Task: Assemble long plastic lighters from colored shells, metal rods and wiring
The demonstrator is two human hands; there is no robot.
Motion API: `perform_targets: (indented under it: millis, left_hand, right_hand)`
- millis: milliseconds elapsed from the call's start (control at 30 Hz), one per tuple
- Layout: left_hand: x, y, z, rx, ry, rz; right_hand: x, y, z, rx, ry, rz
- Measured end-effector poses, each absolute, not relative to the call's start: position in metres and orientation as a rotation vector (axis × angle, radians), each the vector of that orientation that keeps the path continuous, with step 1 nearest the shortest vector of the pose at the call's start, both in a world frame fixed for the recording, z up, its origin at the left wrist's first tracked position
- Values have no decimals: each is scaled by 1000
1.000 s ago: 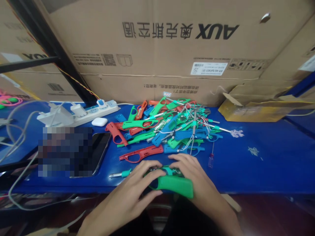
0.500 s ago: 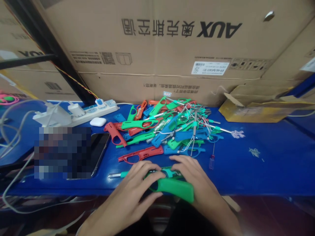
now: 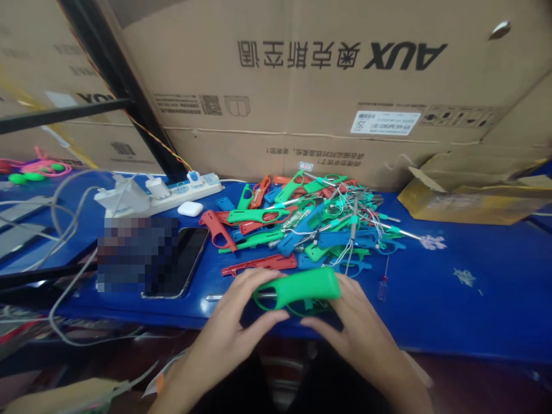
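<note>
Casing (image 3: 307, 287) of green plastic is, in the head view, clamped between the left hand (image 3: 239, 305) at its looped end and right hand (image 3: 360, 313) at its butt, above the blue table (image 3: 435, 310), near piled coloured parts (image 3: 297, 234).

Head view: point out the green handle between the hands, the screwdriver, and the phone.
Green handle (image 3: 307, 287): head view, on the middle of its grip.
Screwdriver (image 3: 383, 286): head view, on its handle.
Phone (image 3: 187, 261): head view, on its dark screen.
</note>
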State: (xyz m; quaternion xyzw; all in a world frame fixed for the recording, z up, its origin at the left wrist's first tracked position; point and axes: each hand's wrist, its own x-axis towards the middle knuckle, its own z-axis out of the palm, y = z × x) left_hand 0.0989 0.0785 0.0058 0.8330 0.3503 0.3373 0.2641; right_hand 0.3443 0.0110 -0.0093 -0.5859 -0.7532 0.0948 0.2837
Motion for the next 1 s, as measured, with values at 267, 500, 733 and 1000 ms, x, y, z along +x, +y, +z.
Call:
perform_targets:
  millis: [267, 500, 733, 1000]
  left_hand:
    - [100, 93, 19, 2323, 932, 994]
    - [122, 89, 17, 2531, 790, 938]
    - [123, 92, 13, 2515, 787, 959]
    - [109, 94, 1, 2531, 806, 952]
  right_hand:
    - [350, 6, -12, -1492, -1779, 135]
    - [358, 8, -2, -1385, -1758, 80]
    - [376, 7, 1, -1376, -1824, 43]
    - [379, 4, -6, -1458, -1888, 67]
